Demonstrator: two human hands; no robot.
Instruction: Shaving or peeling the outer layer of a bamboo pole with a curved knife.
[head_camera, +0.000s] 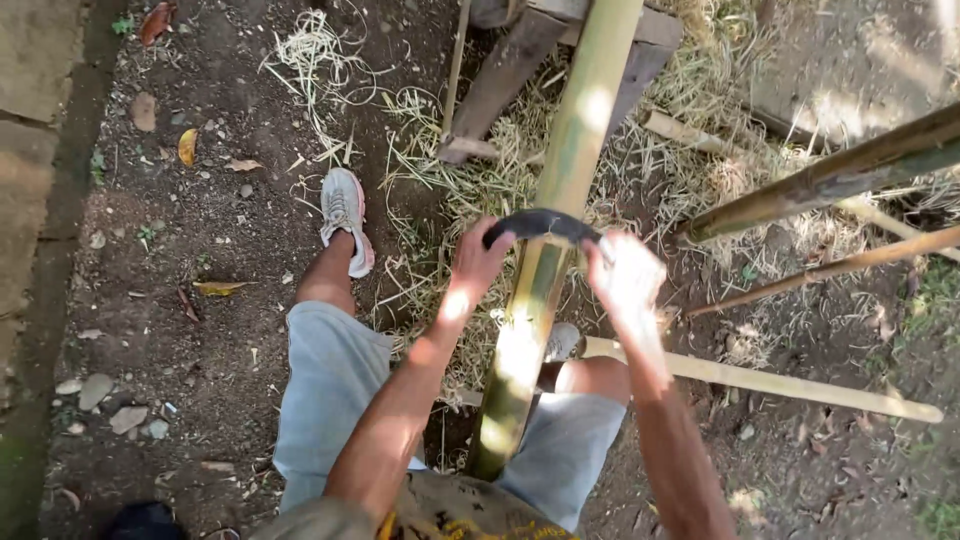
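Both bare arms stretched forward and slightly inward, elbows bent. Left hand (478, 258) curled shut in a fist, knuckles up, wrist straight. Right hand (625, 275) likewise clenched, brightly sunlit, level with the left. Legs apart in pale grey shorts, knees bent.

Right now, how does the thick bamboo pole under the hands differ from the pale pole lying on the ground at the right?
The thick bamboo pole is green-yellow and runs up between the legs; the pale pole is cream-coloured and lies across the ground. The thick bamboo pole looks much wider than the pale pole. The left hand and right hand hold a curved blade across the thick one; nothing touches the pale one. Both are long and straight.
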